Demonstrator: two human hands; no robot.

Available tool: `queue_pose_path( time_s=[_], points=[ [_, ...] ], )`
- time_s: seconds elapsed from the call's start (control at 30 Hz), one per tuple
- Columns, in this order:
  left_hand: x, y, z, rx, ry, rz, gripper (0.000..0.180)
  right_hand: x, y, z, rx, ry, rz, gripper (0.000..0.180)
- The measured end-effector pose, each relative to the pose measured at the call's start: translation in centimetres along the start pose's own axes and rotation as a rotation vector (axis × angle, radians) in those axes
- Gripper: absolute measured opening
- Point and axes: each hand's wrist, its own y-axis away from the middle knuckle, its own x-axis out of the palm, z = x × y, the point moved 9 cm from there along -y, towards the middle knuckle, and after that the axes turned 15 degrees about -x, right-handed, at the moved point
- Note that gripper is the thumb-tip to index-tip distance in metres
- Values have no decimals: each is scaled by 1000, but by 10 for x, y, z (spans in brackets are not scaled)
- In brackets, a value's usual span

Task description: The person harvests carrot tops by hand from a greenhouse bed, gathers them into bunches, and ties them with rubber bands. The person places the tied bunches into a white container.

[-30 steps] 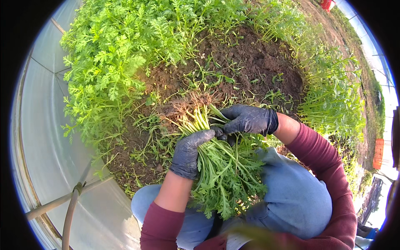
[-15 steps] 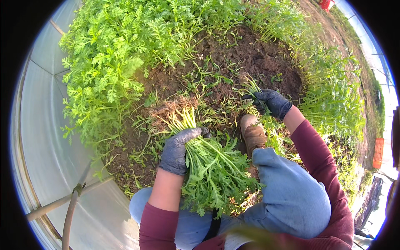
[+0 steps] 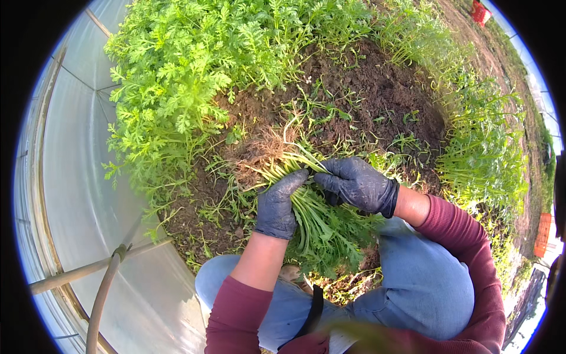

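Dark gloves on both hands, and between them sits a bunch of pulled plants [image 3: 306, 206], so I'll use that bunch as the reference point for everything else.

Only one view here, the head camera looking straight down. The left hand [image 3: 277, 203] is wrapped around the bunch from its left side, fingers curled shut on the pale stems just below the roots. The right hand [image 3: 356, 184] comes in from the bunch's right side and is closed on the same stems, fingertips touching the upper part of the bundle, pretty much meeting the left hand's fingers. Both hands are clamped on it, no loose grip.

The bunch itself lies tilted: stringy brown roots [image 3: 259, 154] with dirt on them point up and left, away from the person, and the leafy green tops fan out downward toward the blue jeans [image 3: 424, 283]. The leaves rest right against the knees.

Just beyond the roots is a patch of bare dark soil [image 3: 377, 94] with a few stray sprouts. Left of and above the bunch is a thick bed of feathery green plants [image 3: 188, 65]. Further left of that is a pale plastic sheet wall [image 3: 76, 194] with a pipe [image 3: 103, 295] leaning near it. Maroon sleeves [image 3: 466, 242] cover both arms.
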Motion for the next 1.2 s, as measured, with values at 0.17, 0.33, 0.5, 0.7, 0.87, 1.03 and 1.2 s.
queue_pose_path(
  time_s=[0.17,0.33,0.5,0.7,0.87,1.03,1.2],
  points=[
    [-5,-1,-5,50,-70,6,27,-8,-3,13,-90,336,-68,28],
    [8,-1,0,44,11,131,32,15,-18,31,-248,809,5,21],
    [19,14,-11,-55,254,357,32,40,-29,68,-468,959,62,30],
    [4,32,-49,6,263,367,29,32,-39,107,-451,797,-65,36],
    [-4,55,-61,35,76,420,34,-3,-41,127,-301,344,-338,22],
    [-8,54,-54,55,-157,388,32,21,-45,132,-187,119,-182,15],
    [2,67,-49,14,-111,549,45,-14,-18,144,-298,-302,-449,13]
  ],
)
